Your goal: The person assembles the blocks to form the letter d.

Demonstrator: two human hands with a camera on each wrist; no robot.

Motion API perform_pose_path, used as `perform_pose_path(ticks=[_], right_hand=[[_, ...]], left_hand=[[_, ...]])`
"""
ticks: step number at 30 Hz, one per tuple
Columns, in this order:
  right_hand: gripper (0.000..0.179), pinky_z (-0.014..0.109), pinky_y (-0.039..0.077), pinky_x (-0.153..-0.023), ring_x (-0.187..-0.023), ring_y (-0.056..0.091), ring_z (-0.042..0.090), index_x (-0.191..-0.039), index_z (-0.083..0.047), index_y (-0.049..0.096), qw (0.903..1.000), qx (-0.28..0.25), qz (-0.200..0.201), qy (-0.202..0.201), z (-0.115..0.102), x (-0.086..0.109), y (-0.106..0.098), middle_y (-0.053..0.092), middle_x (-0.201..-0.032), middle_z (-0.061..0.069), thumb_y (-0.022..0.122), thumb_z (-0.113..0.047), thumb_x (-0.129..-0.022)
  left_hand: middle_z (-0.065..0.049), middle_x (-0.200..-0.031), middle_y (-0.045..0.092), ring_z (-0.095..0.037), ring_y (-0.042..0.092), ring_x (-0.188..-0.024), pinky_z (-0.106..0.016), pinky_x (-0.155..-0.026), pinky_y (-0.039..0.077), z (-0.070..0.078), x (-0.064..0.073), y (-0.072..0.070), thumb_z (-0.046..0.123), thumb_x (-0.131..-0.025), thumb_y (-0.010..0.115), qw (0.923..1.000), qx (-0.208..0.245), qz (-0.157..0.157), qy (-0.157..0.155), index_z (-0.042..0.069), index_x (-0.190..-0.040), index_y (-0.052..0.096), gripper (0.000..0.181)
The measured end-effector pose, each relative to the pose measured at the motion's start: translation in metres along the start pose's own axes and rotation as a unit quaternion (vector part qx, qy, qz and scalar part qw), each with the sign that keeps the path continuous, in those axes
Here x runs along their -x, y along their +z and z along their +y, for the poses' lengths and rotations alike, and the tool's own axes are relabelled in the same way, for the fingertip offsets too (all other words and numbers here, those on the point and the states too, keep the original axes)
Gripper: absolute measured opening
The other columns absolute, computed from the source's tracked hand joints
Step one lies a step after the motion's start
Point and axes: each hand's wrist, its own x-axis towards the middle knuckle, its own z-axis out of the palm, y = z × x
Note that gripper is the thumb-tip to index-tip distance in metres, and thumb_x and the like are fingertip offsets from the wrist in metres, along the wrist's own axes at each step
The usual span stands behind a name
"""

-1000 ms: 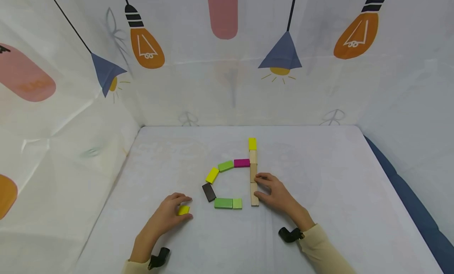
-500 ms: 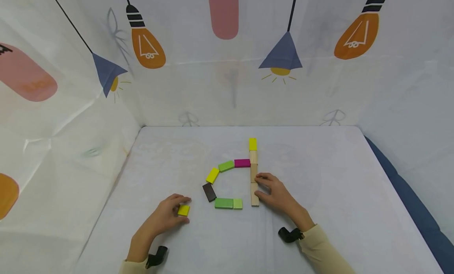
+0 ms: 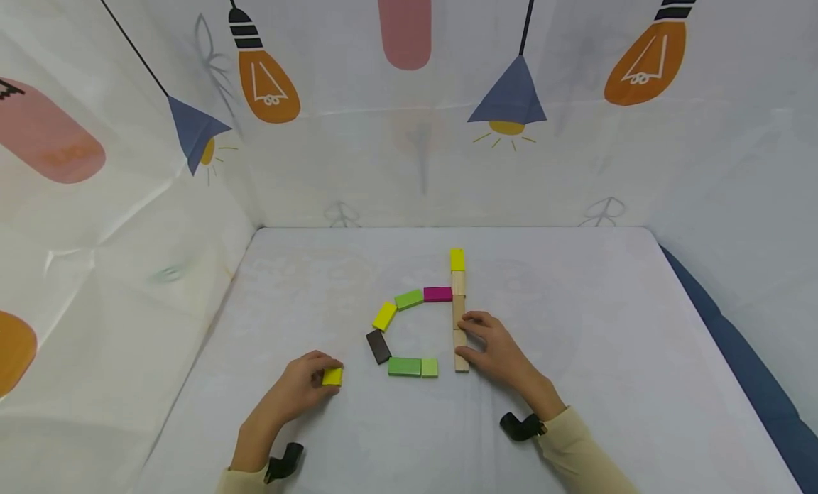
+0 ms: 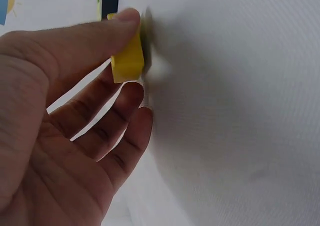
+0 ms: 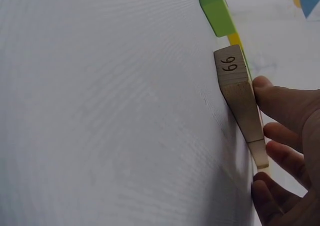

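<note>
My left hand pinches a small yellow block between thumb and fingers, to the left of an arrangement of blocks. In the left wrist view, the thumb lies along the yellow block, close to the tabletop. On the other side, my right hand rests its loosely bent fingers against the right edge of a straight column of wooden blocks. Its thumb touches the nearest wooden block, marked with digits on its end, in the right wrist view.
A yellow block tops the column. Curving left from it lie a magenta block, a green block, a yellow block and a dark block. Two green blocks lie below. A white table bears everything.
The left thumb and fingers parted slightly around the yellow block, then closed on it again; the block turned a little. The right hand stays by the wooden column.
</note>
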Motion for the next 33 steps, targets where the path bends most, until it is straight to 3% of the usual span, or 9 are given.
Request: perform_pose_path(ticks=[4, 8, 15, 24, 33], right_hand=[[0.051, 0.053, 0.051, -0.102, -0.124, 0.06, 0.036, -0.126, 0.005, 0.07, 1.0, 0.003, 0.004, -0.004, 0.0, 0.0, 0.0, 0.063, -0.133, 0.017, 0.086, -0.016, -0.083], [0.05, 0.054, 0.051, -0.102, -0.124, 0.06, 0.036, -0.126, 0.006, 0.07, 1.0, -0.004, 0.006, 0.002, -0.001, 0.0, 0.001, 0.063, -0.133, 0.017, 0.086, -0.015, -0.084], [0.049, 0.053, 0.051, -0.104, -0.125, 0.06, 0.036, -0.127, 0.004, 0.07, 0.9997, -0.004, -0.001, 0.025, -0.002, -0.001, 0.002, 0.062, -0.134, 0.016, 0.085, -0.016, -0.085], [0.049, 0.054, 0.051, -0.103, -0.124, 0.06, 0.036, -0.127, 0.006, 0.069, 0.9998, -0.01, 0.002, 0.015, -0.002, 0.0, 0.002, 0.062, -0.133, 0.018, 0.085, -0.014, -0.085], [0.05, 0.055, 0.05, -0.105, -0.125, 0.059, 0.037, -0.128, 0.005, 0.069, 0.9998, -0.012, 0.002, 0.014, -0.001, 0.0, 0.002, 0.062, -0.135, 0.018, 0.084, -0.015, -0.085]], left_hand=[[0.004, -0.107, 0.069, -0.009, 0.061, -0.089, -0.025, -0.077, 0.056, 0.007, 0.001, 0.0, 0.012, -0.08, 0.088, 0.9997, 0.004, 0.015, 0.021, 0.014, -0.111, 0.077, 0.034], [0.005, -0.107, 0.07, -0.007, 0.061, -0.087, -0.024, -0.075, 0.057, 0.018, 0.0, 0.001, 0.01, -0.079, 0.089, 0.9971, 0.016, 0.049, 0.056, 0.013, -0.112, 0.077, 0.035], [0.006, -0.108, 0.073, -0.008, 0.064, -0.091, -0.028, -0.077, 0.059, 0.046, -0.01, 0.011, 0.011, -0.077, 0.091, 0.9865, 0.047, 0.102, 0.119, 0.014, -0.111, 0.076, 0.038], [0.002, -0.109, 0.07, -0.013, 0.062, -0.091, -0.032, -0.079, 0.059, 0.076, -0.033, 0.032, 0.012, -0.08, 0.089, 0.9724, 0.081, 0.086, 0.201, 0.011, -0.113, 0.073, 0.036], [0.002, -0.111, 0.072, -0.011, 0.064, -0.096, -0.029, -0.085, 0.059, 0.095, -0.05, 0.054, 0.015, -0.082, 0.088, 0.9756, 0.09, 0.06, 0.191, 0.012, -0.113, 0.074, 0.034]])
